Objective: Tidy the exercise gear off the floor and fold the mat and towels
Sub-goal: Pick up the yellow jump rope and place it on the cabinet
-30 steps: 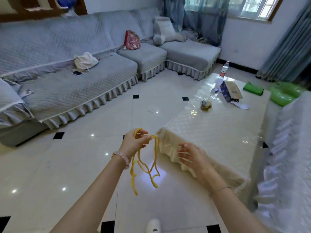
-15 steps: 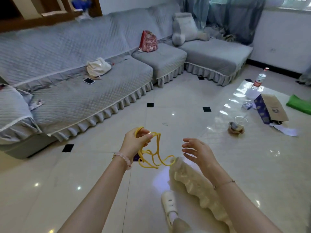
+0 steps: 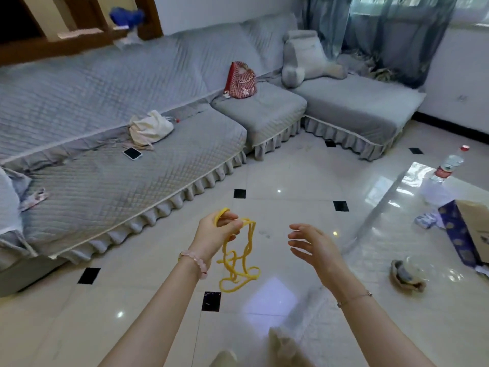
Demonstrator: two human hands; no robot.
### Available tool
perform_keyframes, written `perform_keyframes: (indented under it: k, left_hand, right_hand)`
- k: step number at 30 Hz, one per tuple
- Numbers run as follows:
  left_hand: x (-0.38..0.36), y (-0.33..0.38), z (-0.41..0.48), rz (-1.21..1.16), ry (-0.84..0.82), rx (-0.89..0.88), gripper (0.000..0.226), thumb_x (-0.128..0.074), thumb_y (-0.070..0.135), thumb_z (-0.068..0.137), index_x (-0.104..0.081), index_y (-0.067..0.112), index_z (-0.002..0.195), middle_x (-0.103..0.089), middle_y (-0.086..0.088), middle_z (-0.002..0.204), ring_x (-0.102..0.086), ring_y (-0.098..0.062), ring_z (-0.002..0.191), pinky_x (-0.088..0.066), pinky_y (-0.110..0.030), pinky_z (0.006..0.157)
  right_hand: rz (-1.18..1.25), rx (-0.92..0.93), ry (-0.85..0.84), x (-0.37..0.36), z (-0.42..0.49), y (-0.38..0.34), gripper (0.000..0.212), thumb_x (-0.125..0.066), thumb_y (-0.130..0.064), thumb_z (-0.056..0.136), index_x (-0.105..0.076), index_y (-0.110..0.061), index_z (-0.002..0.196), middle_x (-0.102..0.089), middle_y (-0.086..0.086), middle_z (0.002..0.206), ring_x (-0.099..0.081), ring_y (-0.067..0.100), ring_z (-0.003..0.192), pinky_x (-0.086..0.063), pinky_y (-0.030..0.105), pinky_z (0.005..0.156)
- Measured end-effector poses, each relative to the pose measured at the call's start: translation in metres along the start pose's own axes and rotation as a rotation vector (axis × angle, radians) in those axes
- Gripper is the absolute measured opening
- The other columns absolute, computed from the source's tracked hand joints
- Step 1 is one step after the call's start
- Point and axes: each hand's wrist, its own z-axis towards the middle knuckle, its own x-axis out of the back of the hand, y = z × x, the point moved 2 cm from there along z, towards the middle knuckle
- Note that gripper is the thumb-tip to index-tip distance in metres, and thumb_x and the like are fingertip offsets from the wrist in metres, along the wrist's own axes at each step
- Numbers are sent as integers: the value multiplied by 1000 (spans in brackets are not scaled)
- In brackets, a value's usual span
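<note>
A yellow elastic cord (image 3: 238,263) hangs in tangled loops from my left hand (image 3: 215,230), which is shut on its upper end at centre frame, above the tiled floor. My right hand (image 3: 315,246) hovers to the right of the cord, fingers spread and curled, holding nothing and not touching the cord. No mat or towel shows clearly; only a pale ruffled cloth edge (image 3: 280,345) appears at the bottom of the view.
A grey quilted corner sofa (image 3: 148,176) spans the left and back, carrying a white bag (image 3: 150,129), a phone (image 3: 132,153), a red bag (image 3: 240,80) and a plush cushion (image 3: 304,59). On the low table (image 3: 397,250) at right stand a water bottle (image 3: 447,168), a box (image 3: 468,234) and a small dish (image 3: 407,276).
My view has turned left toward the sofa, so the table has slid right. The cord hangs lower from my left hand. My right hand has stayed beside it, empty.
</note>
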Motion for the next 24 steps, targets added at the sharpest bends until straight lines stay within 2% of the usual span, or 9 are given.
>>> perform_keyframes:
  k: [5, 11, 16, 24]
  left_hand:
    - [-20, 12, 96, 26, -87, 37, 13, -71, 6, 79, -60, 11, 83, -65, -6, 78, -62, -17, 71, -53, -32, 72]
    - [-56, 41, 234, 100, -283, 59, 14, -73, 8, 77, -62, 11, 85, -67, -6, 78, -63, -15, 70, -53, -29, 69]
    - [-89, 83, 327, 129, -430, 61, 15, -73, 6, 77, -60, 11, 84, -67, -1, 69, -62, -17, 68, -53, -35, 76]
    - [-176, 117, 443, 173, -639, 66, 19, -74, 5, 76, -61, 9, 89, -68, 1, 67, -62, -14, 65, -53, -28, 68]
  right_hand:
    - [49, -20, 104, 2, 75, -14, 20, -47, -12, 94, -67, -9, 94, -64, 3, 76, -62, 19, 76, -51, 34, 83]
    - [138, 8, 266, -14, 182, -54, 19, -48, -13, 94, -67, -11, 94, -64, 0, 75, -63, 17, 74, -52, 30, 77]
    - [193, 40, 367, -29, 255, -100, 21, -45, -13, 95, -66, -10, 96, -63, 2, 77, -62, 17, 74, -52, 28, 75]
    - [269, 47, 565, 7, 331, -138, 24, -43, -10, 95, -66, -12, 90, -63, 2, 76, -61, 16, 71, -50, 28, 73]
